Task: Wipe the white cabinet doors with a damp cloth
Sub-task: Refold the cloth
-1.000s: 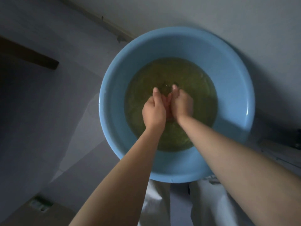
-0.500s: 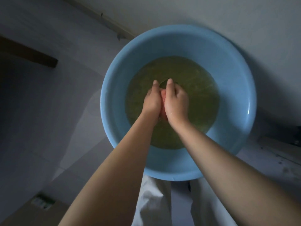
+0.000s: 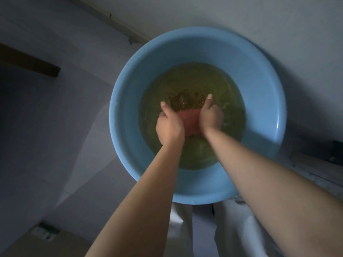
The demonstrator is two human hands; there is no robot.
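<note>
The left hand [image 3: 169, 127] and right hand [image 3: 210, 116] are gripping opposite ends of a reddish cloth [image 3: 189, 121], fingers curled round it and thumbs pointing forward, holding it stretched between them. The cloth is sitting just over murky yellowish water [image 3: 191, 84] inside a round blue basin [image 3: 130, 86] resting on a grey floor [image 3: 55, 145].

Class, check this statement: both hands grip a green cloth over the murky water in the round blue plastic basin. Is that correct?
Not quite. The head view shows that the cloth is pinkish-red, not green. The rest stands: the left hand and the right hand both grip it over the murky yellowish water in the round blue plastic basin.
</note>
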